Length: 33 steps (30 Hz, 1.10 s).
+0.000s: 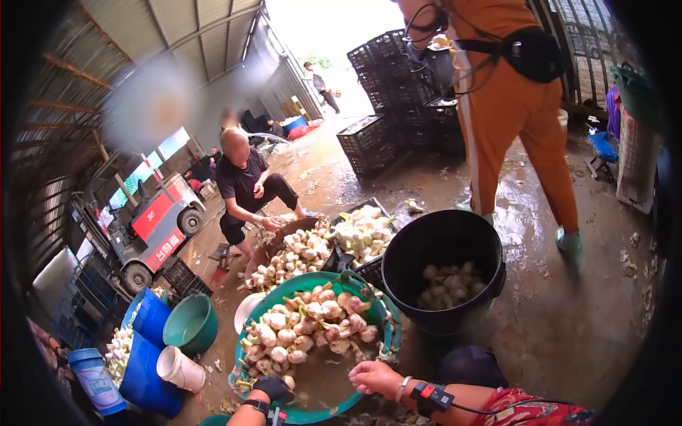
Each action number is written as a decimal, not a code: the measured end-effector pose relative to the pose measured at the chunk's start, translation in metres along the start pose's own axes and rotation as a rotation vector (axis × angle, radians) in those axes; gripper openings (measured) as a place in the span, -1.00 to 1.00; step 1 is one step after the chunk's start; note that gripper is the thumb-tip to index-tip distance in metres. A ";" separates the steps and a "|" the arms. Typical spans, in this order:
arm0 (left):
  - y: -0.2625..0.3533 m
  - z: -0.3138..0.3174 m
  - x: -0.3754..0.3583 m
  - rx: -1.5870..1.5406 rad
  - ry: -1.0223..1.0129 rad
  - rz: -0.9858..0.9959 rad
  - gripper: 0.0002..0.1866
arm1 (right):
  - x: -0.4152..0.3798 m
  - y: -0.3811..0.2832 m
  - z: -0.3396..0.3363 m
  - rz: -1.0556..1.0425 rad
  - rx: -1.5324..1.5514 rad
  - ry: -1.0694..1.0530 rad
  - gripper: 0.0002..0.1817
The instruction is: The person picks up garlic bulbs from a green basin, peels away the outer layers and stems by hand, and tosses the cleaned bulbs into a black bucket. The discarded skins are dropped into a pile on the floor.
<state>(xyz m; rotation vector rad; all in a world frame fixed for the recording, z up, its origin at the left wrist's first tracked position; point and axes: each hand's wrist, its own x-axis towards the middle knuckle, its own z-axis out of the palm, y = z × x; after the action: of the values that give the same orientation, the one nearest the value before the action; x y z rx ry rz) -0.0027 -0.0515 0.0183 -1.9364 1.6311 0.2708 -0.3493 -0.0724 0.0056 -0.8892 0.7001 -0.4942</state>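
A green tub (389, 334) stands in front of me, with a heap of garlic bulbs (298, 328) and murky brown water in it. My left hand (273, 388), in a dark glove, is at the tub's near left rim, its fingers closed around a garlic bulb (289, 382). Over the near right part of the tub is my right hand (374, 377), bare and with curled fingers. Whatever those fingers hold, if anything, is hidden. To the right, a black bucket (444, 234) has more garlic bulbs at its bottom.
Beyond the tub lie piled garlic (295, 254) and a crate of garlic (364, 233). A seated person (241, 177) works there; another in orange (511, 121) stands at right. Black crates (405, 106), blue barrels (149, 369) and a forklift (160, 224) stand around on wet floor.
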 end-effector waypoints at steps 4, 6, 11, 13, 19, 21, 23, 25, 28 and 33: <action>0.029 -0.043 -0.066 -0.657 0.330 0.093 -0.84 | -0.010 -0.004 0.024 -0.117 -0.039 -0.094 -0.47; 0.054 -0.055 -0.102 -0.822 0.333 0.444 -0.83 | -0.006 0.005 0.035 -0.273 -0.075 -0.144 -0.37; 0.118 -0.059 -0.159 -1.622 0.159 0.400 -0.78 | 0.003 0.012 0.027 -0.237 0.152 -0.303 -0.35; 0.142 -0.064 -0.174 -1.664 0.344 0.415 -0.79 | -0.006 0.007 0.027 -0.233 0.103 -0.286 -0.41; 0.150 -0.004 -0.139 -2.243 0.351 0.244 -0.74 | -0.007 0.015 0.029 -0.517 -0.335 -0.175 -0.33; 0.152 -0.003 -0.135 -2.061 0.441 0.142 -0.75 | -0.001 0.023 0.034 -0.521 -0.201 -0.098 -0.42; 0.155 -0.017 -0.137 -1.952 0.458 0.091 -0.76 | 0.002 0.023 0.030 -0.451 -0.082 -0.125 -0.48; 0.155 -0.019 -0.133 -1.998 0.487 0.129 -0.78 | 0.001 0.018 0.031 -0.357 0.085 -0.159 -0.51; 0.158 -0.018 -0.134 -1.969 0.479 0.153 -0.77 | -0.001 0.013 0.030 -0.258 0.112 -0.139 -0.67; 0.156 -0.014 -0.137 -2.036 0.412 0.255 -0.77 | -0.003 0.016 0.030 -0.148 0.259 -0.108 -0.73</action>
<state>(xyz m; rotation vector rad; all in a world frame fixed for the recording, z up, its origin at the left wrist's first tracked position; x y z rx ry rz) -0.1852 0.0427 0.0517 -3.0321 1.8703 2.5479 -0.3278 -0.0457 0.0069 -0.7204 0.4607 -0.6484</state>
